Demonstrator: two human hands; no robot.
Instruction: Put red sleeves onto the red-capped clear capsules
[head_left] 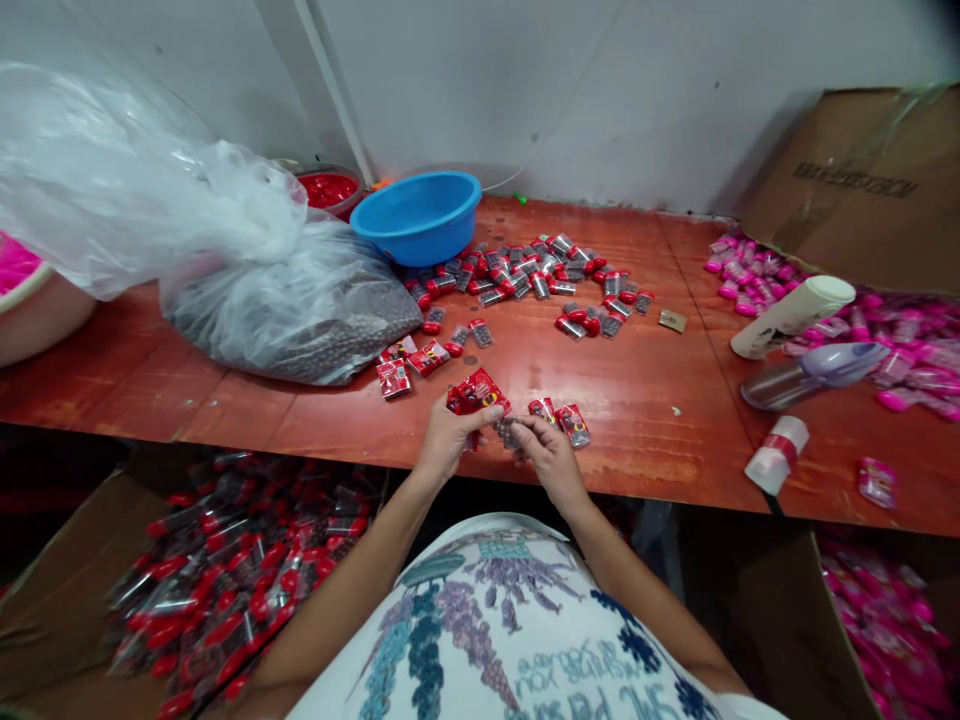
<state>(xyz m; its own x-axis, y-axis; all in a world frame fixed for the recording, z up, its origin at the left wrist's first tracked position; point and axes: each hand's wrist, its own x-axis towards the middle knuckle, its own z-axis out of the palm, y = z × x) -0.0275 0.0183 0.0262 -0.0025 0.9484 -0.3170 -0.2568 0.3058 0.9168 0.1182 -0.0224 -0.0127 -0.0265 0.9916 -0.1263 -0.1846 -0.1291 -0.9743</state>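
Near the table's front edge, my left hand (pixel 450 437) is closed on red printed packets (pixel 478 391), fanned a little, with the thumb on top. Right beside it, my right hand (pixel 546 452) pinches a small clear pack of dark beads (pixel 505 431) against the lower edge of those packets. Whether the pack is joined to them I cannot tell. Two red packets (pixel 574 425) lie flat just beyond my right hand. More red packets (pixel 394 378) lie to the left, by a big clear plastic bag (pixel 300 300) filled with dark beads.
A blue basin (pixel 416 215) stands at the back, beside a spread of small red-capped containers (pixel 540 285). Pink containers (pixel 911 345), a white bottle (pixel 793 315), a clear scoop (pixel 814 375) and a white roll (pixel 778 455) are at right. Below the table, a carton (pixel 67 560) holds red-capped containers.
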